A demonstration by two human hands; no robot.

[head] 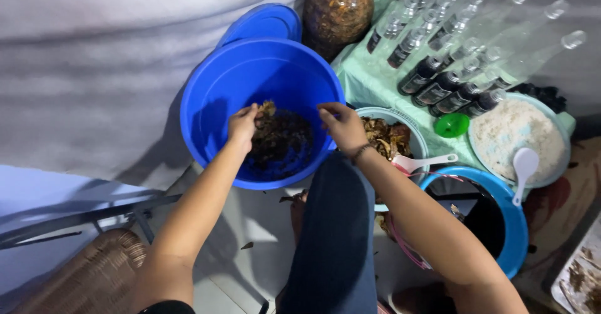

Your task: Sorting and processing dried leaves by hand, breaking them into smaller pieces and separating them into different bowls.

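While the near part of the dark pile is hidden by the blue basin's (pixel 213 95) wall, the left hand (pixel 243 125) pinches a brownish clump (pixel 268 108) over it and the right hand (pixel 341 125) hangs beside it, fingers curled, grasping nothing visible. Right of the basin, dark-labelled clear bottles (pixel 438 88) lie near a rice bowl (pixel 501 135) with white spoon (pixel 523 167). A lidded jar (pixel 338 10) is cut off at far.

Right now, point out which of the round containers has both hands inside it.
The big blue basin at upper centre. The left hand and right hand reach into its dark dried material. The white bowl and grain bowl beside it are untouched.
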